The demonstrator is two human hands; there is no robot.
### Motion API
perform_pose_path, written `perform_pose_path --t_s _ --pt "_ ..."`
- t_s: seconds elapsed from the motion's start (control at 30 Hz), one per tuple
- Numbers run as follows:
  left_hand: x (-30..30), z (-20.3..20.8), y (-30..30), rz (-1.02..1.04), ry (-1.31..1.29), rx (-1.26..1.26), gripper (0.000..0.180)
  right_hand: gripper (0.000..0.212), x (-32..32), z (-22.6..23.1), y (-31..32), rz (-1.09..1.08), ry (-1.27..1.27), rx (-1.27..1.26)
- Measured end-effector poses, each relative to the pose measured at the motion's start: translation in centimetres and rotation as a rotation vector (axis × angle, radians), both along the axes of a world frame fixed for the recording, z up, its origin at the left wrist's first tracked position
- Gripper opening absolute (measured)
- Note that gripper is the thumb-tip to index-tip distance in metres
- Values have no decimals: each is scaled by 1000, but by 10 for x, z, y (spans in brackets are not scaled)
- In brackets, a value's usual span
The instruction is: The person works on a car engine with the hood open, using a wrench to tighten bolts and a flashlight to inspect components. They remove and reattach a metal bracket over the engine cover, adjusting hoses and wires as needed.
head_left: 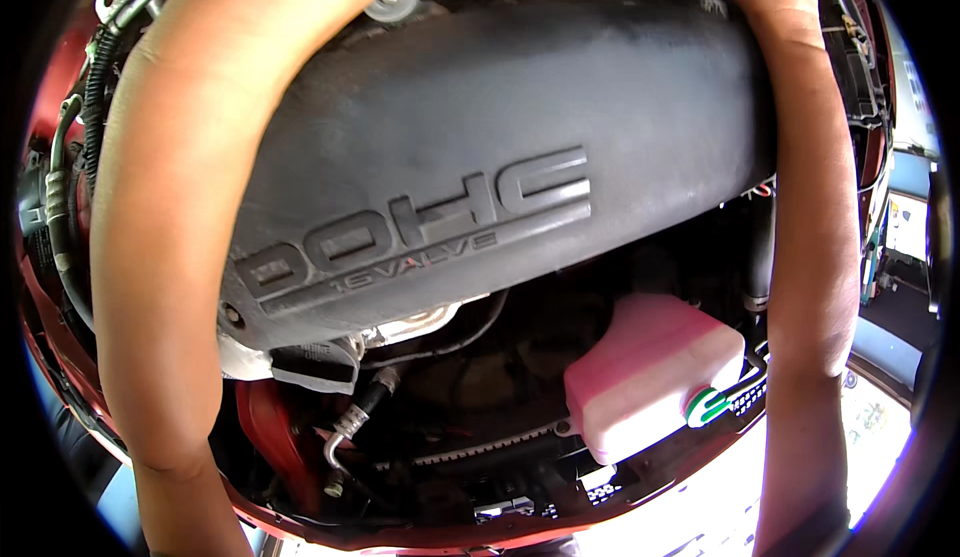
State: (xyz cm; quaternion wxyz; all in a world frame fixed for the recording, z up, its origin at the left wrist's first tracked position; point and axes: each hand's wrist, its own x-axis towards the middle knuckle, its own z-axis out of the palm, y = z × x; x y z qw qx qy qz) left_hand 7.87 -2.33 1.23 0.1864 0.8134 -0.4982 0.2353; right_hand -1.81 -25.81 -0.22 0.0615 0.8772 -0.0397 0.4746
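Both my arms reach over a car's engine bay, and both hands lie beyond the upper edge of the picture. My left arm (165, 227) runs up the left side and bends toward the top middle. On the right, my right arm (815, 207) rises nearly straight. Between them lies a large dark grey plastic engine cover (540, 87) with raised lettering. The left arm overlaps the cover's left end, and the right arm passes along its right end. What either hand holds or touches cannot be seen.
A translucent pink-and-white fluid reservoir (655, 377) with a green cap (707, 407) sits at the near right. Left of it are a metal-ended hose (352, 419) and a dark oil filler cap (318, 365). The red body edge (450, 539) curves along the front. Ribbed black tubing (97, 107) runs at far left.
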Motion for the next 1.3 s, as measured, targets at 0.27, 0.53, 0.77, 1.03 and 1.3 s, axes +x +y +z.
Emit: perform_pose_path --t_s 0.27,0.53,0.77,1.03,1.3 --pt "30 -6 6 -30 40 122 14 51 7 1 12 -181 25 332" --pt "30 -8 -3 31 92 137 21 32 14 1 4 -130 64 801" --pt "35 -17 -12 -26 141 25 33 50 11 0 -41 -306 314 890" --pt "32 -15 -10 -23 112 16 45 33 -1 13 -38 -424 336 829" --pt "33 -16 -8 10 121 27 47 26 -8 5 -46 -184 277 1065"
